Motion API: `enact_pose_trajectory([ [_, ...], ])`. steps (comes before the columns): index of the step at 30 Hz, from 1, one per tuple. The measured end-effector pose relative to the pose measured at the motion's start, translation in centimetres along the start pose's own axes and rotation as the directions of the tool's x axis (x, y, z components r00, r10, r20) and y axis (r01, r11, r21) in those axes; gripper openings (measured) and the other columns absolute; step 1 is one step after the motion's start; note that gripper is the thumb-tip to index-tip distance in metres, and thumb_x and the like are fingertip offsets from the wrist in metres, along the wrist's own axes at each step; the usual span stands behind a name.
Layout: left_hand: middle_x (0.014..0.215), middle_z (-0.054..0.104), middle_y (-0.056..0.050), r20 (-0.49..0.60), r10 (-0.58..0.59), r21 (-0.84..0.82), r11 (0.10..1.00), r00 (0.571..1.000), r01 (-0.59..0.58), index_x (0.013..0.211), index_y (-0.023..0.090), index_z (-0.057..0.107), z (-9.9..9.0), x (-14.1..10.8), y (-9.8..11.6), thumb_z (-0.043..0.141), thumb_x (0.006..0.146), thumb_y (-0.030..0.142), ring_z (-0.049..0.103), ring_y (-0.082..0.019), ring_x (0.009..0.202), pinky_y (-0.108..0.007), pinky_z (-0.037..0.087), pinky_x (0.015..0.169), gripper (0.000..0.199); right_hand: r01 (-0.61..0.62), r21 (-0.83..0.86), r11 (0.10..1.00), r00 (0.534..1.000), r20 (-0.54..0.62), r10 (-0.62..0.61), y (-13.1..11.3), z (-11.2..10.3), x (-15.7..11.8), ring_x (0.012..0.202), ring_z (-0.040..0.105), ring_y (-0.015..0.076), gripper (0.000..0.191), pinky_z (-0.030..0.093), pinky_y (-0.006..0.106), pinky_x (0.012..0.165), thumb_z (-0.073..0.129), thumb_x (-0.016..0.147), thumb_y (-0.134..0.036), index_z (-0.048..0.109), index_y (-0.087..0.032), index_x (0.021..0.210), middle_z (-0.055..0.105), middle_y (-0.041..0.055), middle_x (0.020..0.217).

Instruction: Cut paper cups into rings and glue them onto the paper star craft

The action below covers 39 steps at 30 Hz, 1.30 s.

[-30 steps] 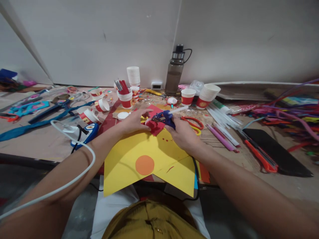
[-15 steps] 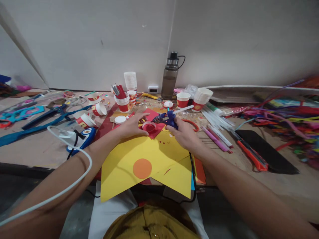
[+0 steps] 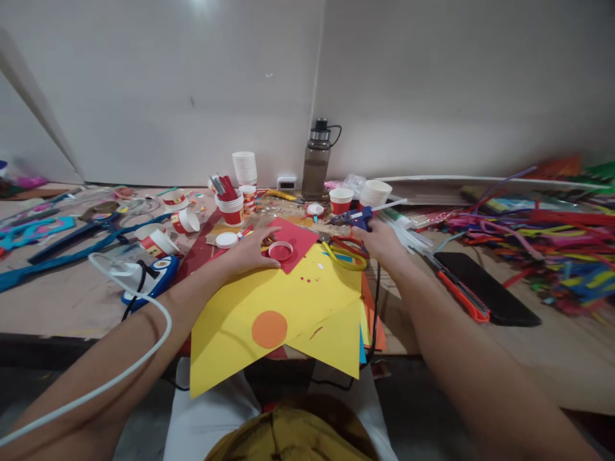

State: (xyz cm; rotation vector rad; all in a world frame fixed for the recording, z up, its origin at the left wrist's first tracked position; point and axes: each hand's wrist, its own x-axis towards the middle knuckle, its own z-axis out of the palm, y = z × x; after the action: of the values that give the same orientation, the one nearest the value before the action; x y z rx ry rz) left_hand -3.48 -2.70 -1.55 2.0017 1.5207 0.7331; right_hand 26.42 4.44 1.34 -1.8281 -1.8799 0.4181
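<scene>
My left hand [image 3: 254, 251] has its thumb and fingers around the left side of a small pink-red ring [image 3: 280, 251], which rests on a red paper square [image 3: 298, 238]. Off to the right, my right hand [image 3: 379, 240] grips a blue glue gun [image 3: 361, 218] with a white stick at its back and its nozzle pointing left. Just below the gun lie scissors with red and yellow handles [image 3: 354, 261]. Yellow sheets [image 3: 317, 307] lie under the red square, with an orange paper circle [image 3: 270, 329] on them.
Paper cups [image 3: 341, 201], a cup of markers [image 3: 230, 210] and a water bottle [image 3: 316, 168] stand along the back. A red cutter [image 3: 464, 296], a black phone [image 3: 485, 288] and colourful strips [image 3: 542, 237] are at the right. A white cable [image 3: 161, 342] crosses above my left arm.
My right hand has carried the glue gun away from the ring, to the right, uncovering the scissors and more of the red square. My left hand stays at the ring. The view has shifted slightly.
</scene>
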Motion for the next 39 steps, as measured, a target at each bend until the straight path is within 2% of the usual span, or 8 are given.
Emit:
enact_pose_trajectory([
  [5,0.121,0.059,-0.011,0.002,0.029,-0.006,1.000,1.000,-0.029,0.140,0.021,0.041,0.2,0.2,-0.4,0.078,0.060,0.042,0.057,-0.025,0.111,-0.041,0.045,0.097,0.090,-0.031,-0.081,0.996,1.000,-0.003,0.031,0.8,-0.2,1.0,0.069,0.063,0.0188,0.039,0.042,0.026,0.059,0.050,0.087,-0.039,0.070,-0.007,0.097,0.071,0.0126,0.086],
  [14,0.124,0.058,-0.013,0.016,0.031,0.000,1.000,0.999,-0.031,0.141,0.019,0.039,0.2,0.4,-1.0,0.078,0.061,0.044,0.057,-0.024,0.111,-0.038,0.045,0.097,0.092,-0.014,-0.373,0.928,0.999,0.030,0.028,0.9,1.1,1.7,0.104,0.063,0.0348,0.046,0.045,0.038,0.083,0.046,0.092,-0.038,0.069,0.000,0.104,0.065,0.0309,0.108],
  [20,0.121,0.060,-0.012,0.006,0.046,0.073,0.996,0.999,-0.046,0.140,0.019,0.040,0.1,0.1,-0.4,0.077,0.063,0.042,0.058,-0.024,0.107,-0.036,0.047,0.092,0.089,0.000,-0.491,0.871,1.000,0.014,0.008,0.5,0.8,1.0,0.104,0.061,0.0362,0.051,0.044,0.041,0.083,0.047,0.091,-0.044,0.067,0.001,0.107,0.064,0.0299,0.108],
  [24,0.121,0.060,-0.012,0.006,0.076,0.095,0.993,0.997,-0.076,0.140,0.020,0.041,-0.1,0.2,-0.5,0.077,0.063,0.044,0.059,-0.024,0.106,-0.035,0.047,0.090,0.089,0.065,-0.542,0.838,0.984,-0.106,-0.145,0.1,0.4,0.3,0.109,0.054,0.0371,0.050,0.041,0.045,0.087,0.049,0.090,-0.044,0.064,-0.002,0.111,0.060,0.0279,0.113],
  [28,0.125,0.060,-0.012,-0.003,0.119,0.120,0.986,0.993,-0.118,0.141,0.022,0.041,-1.0,0.6,-1.0,0.080,0.058,0.043,0.059,-0.024,0.107,-0.036,0.047,0.091,0.094,0.280,-0.468,0.838,0.918,-0.123,-0.376,-0.7,0.9,-0.7,0.103,0.053,0.0306,0.037,0.040,0.041,0.089,0.049,0.090,-0.038,0.066,-0.009,0.105,0.061,0.0201,0.107],
  [33,0.109,0.069,-0.009,-0.270,0.108,-0.038,0.992,0.957,-0.123,0.117,0.016,0.064,-2.7,0.9,-1.1,0.070,0.072,0.041,0.063,-0.019,0.095,-0.032,0.049,0.086,0.052,0.475,-0.394,0.787,0.846,-0.039,-0.531,-1.8,2.2,-1.9,0.096,0.054,0.0275,0.033,0.041,0.038,0.086,0.047,0.091,-0.037,0.067,-0.012,0.100,0.062,0.0160,0.103],
  [36,0.098,0.072,-0.008,-0.453,-0.008,-0.129,0.990,0.891,-0.057,0.104,0.014,0.068,-3.2,0.9,-1.1,0.064,0.078,0.037,0.064,-0.017,0.086,-0.029,0.050,0.080,0.035,0.477,-0.418,0.773,0.857,0.026,-0.515,-2.2,2.3,-2.5,0.097,0.055,0.0288,0.036,0.042,0.040,0.085,0.046,0.091,-0.039,0.067,-0.012,0.101,0.063,0.0163,0.103],
  [39,0.089,0.074,-0.007,-0.505,-0.084,-0.029,0.996,0.859,0.081,0.092,0.015,0.071,-2.8,0.8,-1.5,0.063,0.077,0.032,0.064,-0.017,0.078,-0.028,0.049,0.074,0.024,0.459,-0.484,0.745,0.879,0.127,-0.460,-2.3,2.1,-3.1,0.101,0.055,0.0318,0.039,0.043,0.042,0.085,0.046,0.092,-0.040,0.067,-0.009,0.103,0.063,0.0195,0.104],
])
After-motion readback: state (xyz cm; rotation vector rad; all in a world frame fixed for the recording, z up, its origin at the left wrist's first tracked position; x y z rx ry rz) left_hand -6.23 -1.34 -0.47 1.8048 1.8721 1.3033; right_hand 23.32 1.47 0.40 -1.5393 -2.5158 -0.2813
